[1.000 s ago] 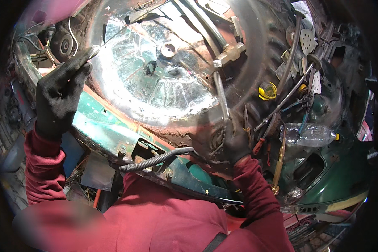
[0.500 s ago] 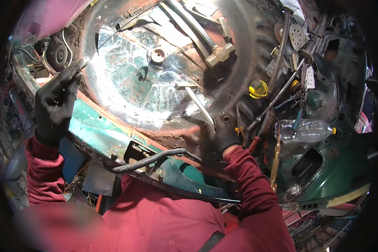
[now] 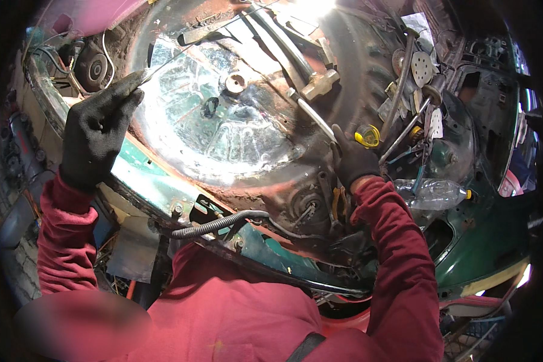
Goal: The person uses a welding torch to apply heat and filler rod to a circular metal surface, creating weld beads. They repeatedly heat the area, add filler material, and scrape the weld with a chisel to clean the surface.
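My left hand (image 3: 99, 130), in a black glove, pinches a thin metal rod (image 3: 181, 55) that slants up and right across the round metal well (image 3: 256, 158) of a green car body. My right hand (image 3: 355, 158), also gloved, is closed around the lower end of a slim metal-shafted hammer (image 3: 312, 114). Its far end lies over the well, close to a bigger hammer (image 3: 320, 84) resting there. The small hammer's head barely shows now. A yellow tape measure (image 3: 367, 136) lies beside my right fingers.
Right of the well lie several metal tools and a perforated sanding disc (image 3: 422, 67). A clear plastic bottle (image 3: 434, 194) sits past my right wrist. Along the near body edge runs a corrugated hose (image 3: 223, 222). A speaker-like round part (image 3: 93, 71) is at the far left.
My right hand has moved up and right with the small hammer, uncovering a round fitting near the well's lower rim. My left hand still holds the rod; the view has shifted a little.
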Demonstrator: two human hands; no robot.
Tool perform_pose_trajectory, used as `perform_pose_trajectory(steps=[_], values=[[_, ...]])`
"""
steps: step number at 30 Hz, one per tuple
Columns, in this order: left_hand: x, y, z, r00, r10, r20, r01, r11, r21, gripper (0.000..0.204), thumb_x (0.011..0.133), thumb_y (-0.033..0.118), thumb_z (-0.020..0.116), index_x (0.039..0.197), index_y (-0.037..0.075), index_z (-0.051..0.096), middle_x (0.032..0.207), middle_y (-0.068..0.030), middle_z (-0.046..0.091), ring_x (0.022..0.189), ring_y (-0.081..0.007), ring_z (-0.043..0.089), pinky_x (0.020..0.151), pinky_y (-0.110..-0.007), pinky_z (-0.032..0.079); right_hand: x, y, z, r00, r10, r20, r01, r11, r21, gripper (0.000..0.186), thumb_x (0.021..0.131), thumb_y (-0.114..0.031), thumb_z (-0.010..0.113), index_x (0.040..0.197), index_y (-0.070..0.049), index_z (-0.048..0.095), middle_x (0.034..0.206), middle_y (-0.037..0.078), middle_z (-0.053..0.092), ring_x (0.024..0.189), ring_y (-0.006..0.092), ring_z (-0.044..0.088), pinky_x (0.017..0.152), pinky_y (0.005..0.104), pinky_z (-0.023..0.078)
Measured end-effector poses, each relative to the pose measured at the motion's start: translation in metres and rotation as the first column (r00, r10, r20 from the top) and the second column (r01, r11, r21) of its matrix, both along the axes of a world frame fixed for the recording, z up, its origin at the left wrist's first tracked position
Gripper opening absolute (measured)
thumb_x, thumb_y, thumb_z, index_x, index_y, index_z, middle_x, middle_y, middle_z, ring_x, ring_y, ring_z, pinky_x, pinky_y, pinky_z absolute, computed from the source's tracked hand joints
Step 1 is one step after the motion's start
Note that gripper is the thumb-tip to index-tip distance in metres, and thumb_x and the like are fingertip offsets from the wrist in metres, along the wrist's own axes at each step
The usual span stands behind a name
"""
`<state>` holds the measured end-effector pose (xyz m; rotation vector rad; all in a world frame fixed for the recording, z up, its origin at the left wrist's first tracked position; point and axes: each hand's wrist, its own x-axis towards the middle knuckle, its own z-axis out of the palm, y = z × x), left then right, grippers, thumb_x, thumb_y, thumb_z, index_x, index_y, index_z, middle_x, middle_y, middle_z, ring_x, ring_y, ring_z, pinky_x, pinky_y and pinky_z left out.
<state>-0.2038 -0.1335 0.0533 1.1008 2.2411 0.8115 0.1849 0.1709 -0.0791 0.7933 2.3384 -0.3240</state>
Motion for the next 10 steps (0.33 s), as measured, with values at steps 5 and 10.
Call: perform_pose_trajectory(steps=[5, 10], values=[[0.002, 0.004, 0.003, 0.999, -0.037, -0.033, 0.037, 0.999, -0.009, 0.035, 0.109, 0.002, 0.066, 0.142, -0.002, 0.072, 0.129, -0.0165, 0.081, 0.115, -0.0156, 0.075, 0.101, -0.033, 0.059, -0.017, 0.004, 0.007, 0.976, -0.204, 0.071, 0.207, 0.977, -0.049, 0.056, 0.113, -0.041, 0.055, 0.166, -0.025, 0.051, 0.120, 0.024, 0.077, 0.103, 0.0441, 0.077, 0.087, 0.0568, 0.060], [0.000, 0.005, 0.004, 1.000, -0.013, -0.026, 0.013, 1.000, 0.007, 0.036, 0.109, 0.004, 0.068, 0.144, 0.001, 0.073, 0.129, -0.0169, 0.081, 0.117, -0.0156, 0.075, 0.102, -0.034, 0.059, -0.008, -0.029, -0.008, 0.912, -0.384, -0.146, 0.374, 0.923, -0.094, 0.059, 0.109, -0.042, 0.063, 0.163, -0.020, 0.056, 0.124, 0.028, 0.075, 0.110, 0.0436, 0.076, 0.097, 0.0554, 0.058]])
